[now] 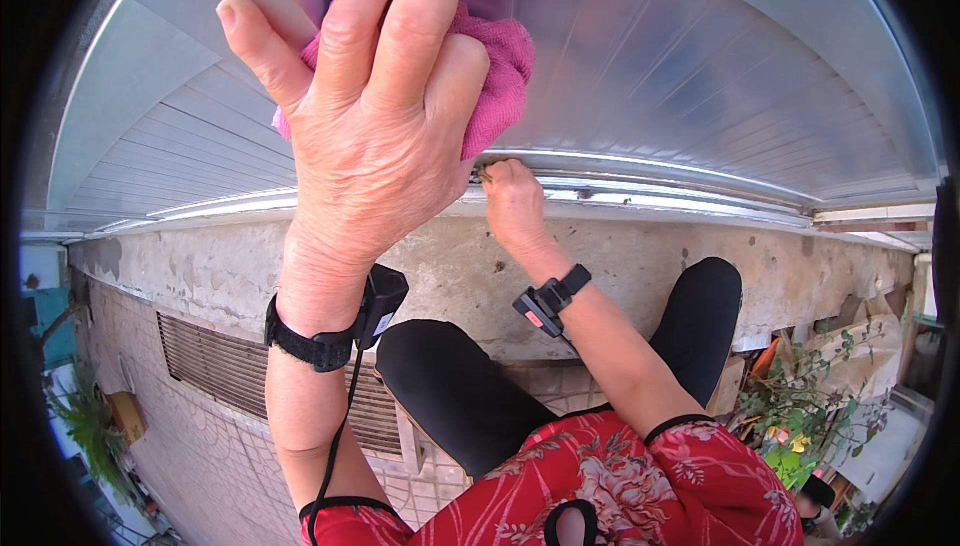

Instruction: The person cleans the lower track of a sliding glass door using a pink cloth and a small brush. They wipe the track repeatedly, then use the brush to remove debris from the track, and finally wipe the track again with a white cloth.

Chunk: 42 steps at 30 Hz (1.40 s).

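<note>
My left hand (375,103) is at the upper middle, back of the hand up, pressing a crumpled pink terry cloth (499,73) against a shiny grey metal door panel (675,58). Its little finger sticks out to the side. Lower and to the right, my right hand (516,204) is curled at the metal bottom rail (637,189) of the door. A small brownish thing (484,175) shows at its fingertips; what it is cannot be made out. Each wrist wears a black strap with a small device and a cable.
Below the rail runs a worn concrete ledge (442,276), with dark debris on the rail. My knees are close to the ledge. A slatted grate (217,366) lies in the tiled paving at left. Potted plants (814,396) and clutter stand at right, with part of another person (817,505) beyond.
</note>
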{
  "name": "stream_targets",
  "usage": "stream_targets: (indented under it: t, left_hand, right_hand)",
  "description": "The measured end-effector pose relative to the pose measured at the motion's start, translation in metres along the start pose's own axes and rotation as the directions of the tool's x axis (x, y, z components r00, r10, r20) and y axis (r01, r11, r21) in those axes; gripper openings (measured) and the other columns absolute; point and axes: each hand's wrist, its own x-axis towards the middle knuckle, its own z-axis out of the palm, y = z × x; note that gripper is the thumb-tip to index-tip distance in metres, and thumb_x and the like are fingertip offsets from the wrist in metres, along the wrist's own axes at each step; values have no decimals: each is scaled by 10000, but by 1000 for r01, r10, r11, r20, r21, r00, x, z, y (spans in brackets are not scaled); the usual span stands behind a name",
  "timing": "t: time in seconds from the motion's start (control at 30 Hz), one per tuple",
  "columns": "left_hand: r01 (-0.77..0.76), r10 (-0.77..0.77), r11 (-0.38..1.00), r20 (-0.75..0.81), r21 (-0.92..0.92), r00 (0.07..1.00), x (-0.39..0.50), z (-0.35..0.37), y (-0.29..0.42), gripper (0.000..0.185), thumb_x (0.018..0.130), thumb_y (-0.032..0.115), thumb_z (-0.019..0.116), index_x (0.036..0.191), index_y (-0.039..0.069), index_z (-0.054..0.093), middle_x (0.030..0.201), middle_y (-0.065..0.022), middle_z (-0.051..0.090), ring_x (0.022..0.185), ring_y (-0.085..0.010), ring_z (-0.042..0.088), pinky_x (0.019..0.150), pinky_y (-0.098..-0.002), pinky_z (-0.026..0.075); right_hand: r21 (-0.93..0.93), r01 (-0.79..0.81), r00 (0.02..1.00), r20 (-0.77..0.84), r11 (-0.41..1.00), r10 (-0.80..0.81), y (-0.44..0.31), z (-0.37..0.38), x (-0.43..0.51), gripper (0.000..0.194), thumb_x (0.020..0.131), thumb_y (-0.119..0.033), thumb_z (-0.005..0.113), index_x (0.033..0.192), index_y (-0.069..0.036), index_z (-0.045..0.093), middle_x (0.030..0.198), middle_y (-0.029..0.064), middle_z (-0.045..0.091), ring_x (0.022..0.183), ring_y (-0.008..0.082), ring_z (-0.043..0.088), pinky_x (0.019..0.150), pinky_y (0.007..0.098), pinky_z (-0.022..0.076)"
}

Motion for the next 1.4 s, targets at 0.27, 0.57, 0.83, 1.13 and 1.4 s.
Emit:
stream_targets:
  t: [0.27, 0.57, 0.83, 1.13, 1.4]
  left_hand:
    - [113, -96, 992, 236, -60, 967, -2, -15, 2, 171, 682, 168, 684, 699, 107, 525, 1352, -53, 477, 1283, -219, 397, 1099, -505, -134]
    - [-33, 33, 999, 14, -6, 999, -9, 4, -5, 255, 733, 261, 569, 595, 70, 470, 1279, -158, 526, 1211, -298, 469, 1095, -620, 17]
    - [12, -16, 995, -41, -97, 999, -5, 9, -4, 255, 720, 270, 575, 591, 75, 472, 1277, -143, 532, 1216, -281, 464, 1100, -614, 15]
    - [-27, 26, 999, 51, 20, 998, -4, -3, -5, 255, 691, 252, 594, 578, 80, 444, 1244, -132, 560, 1188, -270, 488, 1103, -612, 34]
    - [118, -109, 992, 209, -32, 972, -4, -13, 5, 166, 744, 212, 664, 717, 108, 537, 1349, -53, 491, 1249, -222, 439, 1105, -479, -97]
  right_hand:
    - [370, -180, 971, 213, 911, 106, -8, -19, 1, 196, 709, 25, 659, 896, -6, 606, 827, 158, 627, 743, 334, 626, 645, 393, 495]
    - [96, 138, 986, 75, 986, -146, -18, 4, 11, 83, 718, -32, 589, 799, -41, 606, 737, 132, 574, 694, 314, 606, 620, 420, 496]
    - [164, -42, 943, 332, 985, -15, -5, -49, 16, 159, 711, 1, 597, 862, -45, 614, 779, 114, 581, 720, 333, 605, 633, 418, 494]
    - [-21, 169, 958, 240, 985, -159, -21, -1, 6, 193, 745, -38, 557, 930, 5, 592, 887, 139, 543, 764, 309, 618, 620, 398, 517]
    - [-175, 309, 873, 442, 935, -205, -26, 1, 14, 174, 715, -84, 570, 783, 54, 652, 841, 226, 600, 643, 297, 654, 521, 377, 533]
